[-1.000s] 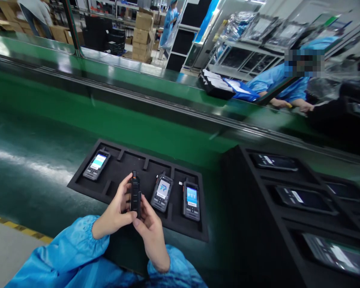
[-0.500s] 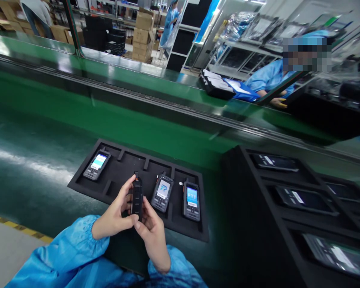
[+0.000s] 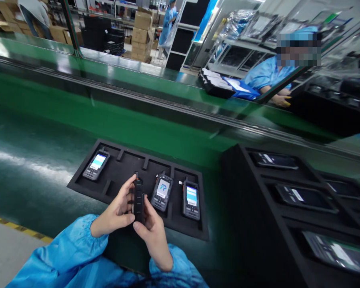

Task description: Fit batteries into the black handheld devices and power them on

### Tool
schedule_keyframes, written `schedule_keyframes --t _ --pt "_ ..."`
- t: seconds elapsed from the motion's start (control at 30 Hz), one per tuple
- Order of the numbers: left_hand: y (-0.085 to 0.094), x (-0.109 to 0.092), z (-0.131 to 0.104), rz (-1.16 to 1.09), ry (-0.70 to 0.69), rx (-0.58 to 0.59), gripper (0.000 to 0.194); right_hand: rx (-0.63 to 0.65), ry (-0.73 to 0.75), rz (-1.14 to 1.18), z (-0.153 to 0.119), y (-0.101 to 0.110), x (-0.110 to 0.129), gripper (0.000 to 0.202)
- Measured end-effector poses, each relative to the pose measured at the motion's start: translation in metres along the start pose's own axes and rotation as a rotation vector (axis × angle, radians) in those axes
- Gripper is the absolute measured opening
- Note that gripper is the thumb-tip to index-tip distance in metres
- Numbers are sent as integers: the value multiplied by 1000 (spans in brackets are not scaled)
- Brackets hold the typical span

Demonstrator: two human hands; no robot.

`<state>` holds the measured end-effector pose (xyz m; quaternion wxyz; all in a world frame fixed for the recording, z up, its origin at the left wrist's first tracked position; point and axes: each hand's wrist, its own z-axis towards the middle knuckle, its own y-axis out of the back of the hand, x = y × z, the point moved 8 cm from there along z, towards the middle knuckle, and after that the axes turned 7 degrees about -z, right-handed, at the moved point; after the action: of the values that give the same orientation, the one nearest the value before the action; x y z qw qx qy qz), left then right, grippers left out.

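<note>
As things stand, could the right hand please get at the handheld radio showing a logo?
Probably yes: that handheld radio lies just beyond the right hand with nothing over it, though the hand helps hold an edge-on radio.

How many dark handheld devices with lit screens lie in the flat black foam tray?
3: a dark device at the tray's left end, a blue-logo device right of its middle, a third device at its right end. The left hand partly covers it, probably hiding none.
</note>
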<state>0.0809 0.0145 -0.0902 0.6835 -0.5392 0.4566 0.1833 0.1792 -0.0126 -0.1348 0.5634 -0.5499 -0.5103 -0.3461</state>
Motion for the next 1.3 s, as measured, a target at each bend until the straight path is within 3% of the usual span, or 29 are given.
schedule_keyframes --t 0.27,0.43,0.6,1.3 --pt "1 1 1 -16 11 -17 89 12 -14 -13 0 -1 0 76" --pt "2 0 0 -37 0 -36 84 64 20 20 0 -6 14 59" --pt "2 1 0 -30 3 -34 84 49 23 8 0 -6 16 56" --pt "7 5 -2 121 -11 -105 89 51 -33 -36 -2 -5 1 62"
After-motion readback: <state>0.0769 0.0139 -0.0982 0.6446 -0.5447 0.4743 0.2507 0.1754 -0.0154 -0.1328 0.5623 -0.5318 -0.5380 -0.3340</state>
